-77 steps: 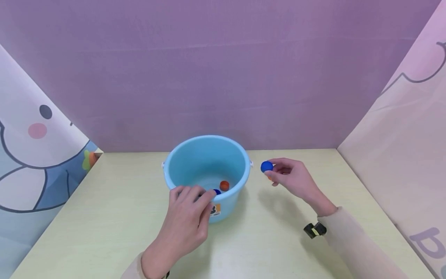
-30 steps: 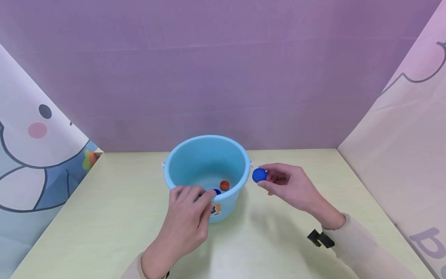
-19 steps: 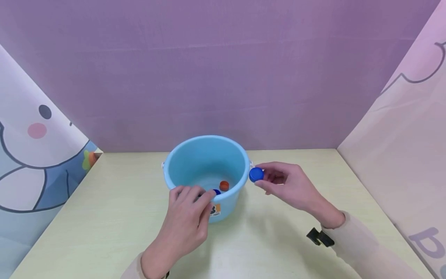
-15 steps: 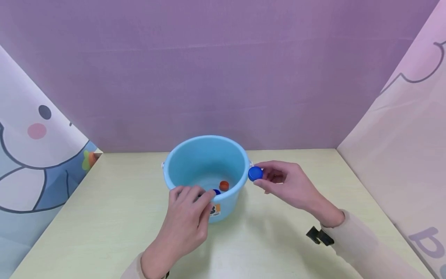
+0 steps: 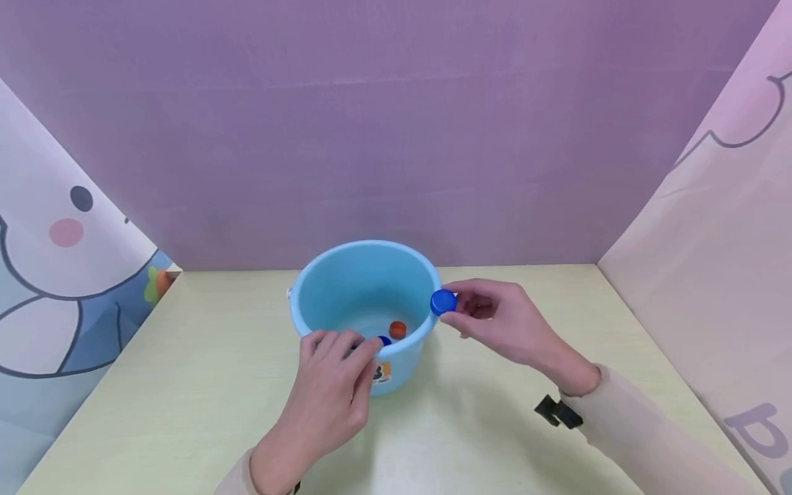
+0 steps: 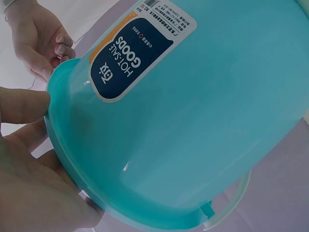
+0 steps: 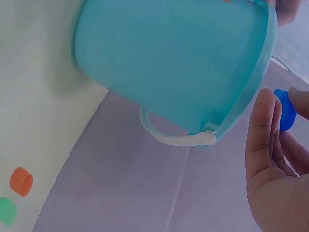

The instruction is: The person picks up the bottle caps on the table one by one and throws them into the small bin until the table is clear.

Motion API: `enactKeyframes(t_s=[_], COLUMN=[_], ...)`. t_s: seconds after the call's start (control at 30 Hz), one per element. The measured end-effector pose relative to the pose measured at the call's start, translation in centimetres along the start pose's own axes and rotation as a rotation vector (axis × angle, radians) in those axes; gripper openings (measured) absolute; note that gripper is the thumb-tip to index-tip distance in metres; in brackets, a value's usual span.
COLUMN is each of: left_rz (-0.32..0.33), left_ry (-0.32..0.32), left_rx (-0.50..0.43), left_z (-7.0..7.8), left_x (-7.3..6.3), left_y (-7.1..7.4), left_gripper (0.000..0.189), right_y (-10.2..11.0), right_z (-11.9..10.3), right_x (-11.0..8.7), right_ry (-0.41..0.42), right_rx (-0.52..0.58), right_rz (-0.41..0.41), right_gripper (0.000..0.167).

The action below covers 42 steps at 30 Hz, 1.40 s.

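A light blue bucket [image 5: 374, 247] stands upright on the table. My left hand [image 5: 331, 392] grips its near rim, fingers over the edge and thumb on the outer wall [image 6: 24, 106]. My right hand [image 5: 504, 320] pinches a blue bottle cap [image 5: 443, 302] between thumb and fingertips. In the head view that cap overlaps the bucket's right rim; the right wrist view shows the blue cap [image 7: 286, 110] beside the rim. On the bucket's floor lies an orange cap [image 5: 398, 330], and another blue cap [image 5: 385, 340] there is partly hidden by my left fingers.
In the right wrist view, an orange cap [image 7: 21, 181] and a green cap [image 7: 7, 211] lie on the table. The bucket's white handle [image 7: 178, 139] hangs down at its side. A purple backdrop [image 5: 396, 137] rises behind the table, with printed panels at both sides.
My right hand has moved left with the blue cap, from the right of the bucket to its right rim. My left hand and the bucket stay in place.
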<state>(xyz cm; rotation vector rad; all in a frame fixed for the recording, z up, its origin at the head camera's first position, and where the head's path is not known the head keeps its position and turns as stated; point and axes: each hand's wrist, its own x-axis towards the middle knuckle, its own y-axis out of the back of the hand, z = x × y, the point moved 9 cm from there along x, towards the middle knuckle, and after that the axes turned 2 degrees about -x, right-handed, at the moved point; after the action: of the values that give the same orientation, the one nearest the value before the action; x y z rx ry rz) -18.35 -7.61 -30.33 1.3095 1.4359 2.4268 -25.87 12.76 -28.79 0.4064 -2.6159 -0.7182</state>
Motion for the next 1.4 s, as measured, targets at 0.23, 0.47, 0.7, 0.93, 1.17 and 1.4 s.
enactKeyframes(t_s=[0.23, 0.47, 0.7, 0.93, 1.17, 1.4], left_rz=[0.004, 0.006, 0.003, -0.004, -0.009, -0.017], left_ry=[-0.002, -0.002, -0.003, 0.001, 0.008, 0.009], left_rx=[-0.002, -0.002, 0.003, 0.01, 0.012, 0.016], left_z=[0.0, 0.1, 0.0, 0.0, -0.1, -0.1], left_x=[0.0, 0.0, 0.0, -0.1, -0.1, -0.1], left_y=[0.0, 0.1, 0.1, 0.0, 0.0, -0.1], left_gripper=[0.022, 0.022, 0.023, 0.024, 0.026, 0.026], right_y=[0.0, 0.0, -0.3, -0.8, -1.5, -2.3], right_z=[-0.5, -1.3, -1.8, -2.1, -2.6, -2.5], right_x=[0.6, 1.3, 2.2, 3.3, 4.1, 4.8], right_ry=[0.011, 0.026, 0.044, 0.07, 0.098, 0.097], right_rx=[-0.009, 0.0, 0.014, 0.002, 0.024, 0.07], right_rz=[0.01, 0.011, 0.016, 0.037, 0.039, 0.042], right_gripper=[0.037, 0.04, 0.041, 0.039, 0.037, 0.037])
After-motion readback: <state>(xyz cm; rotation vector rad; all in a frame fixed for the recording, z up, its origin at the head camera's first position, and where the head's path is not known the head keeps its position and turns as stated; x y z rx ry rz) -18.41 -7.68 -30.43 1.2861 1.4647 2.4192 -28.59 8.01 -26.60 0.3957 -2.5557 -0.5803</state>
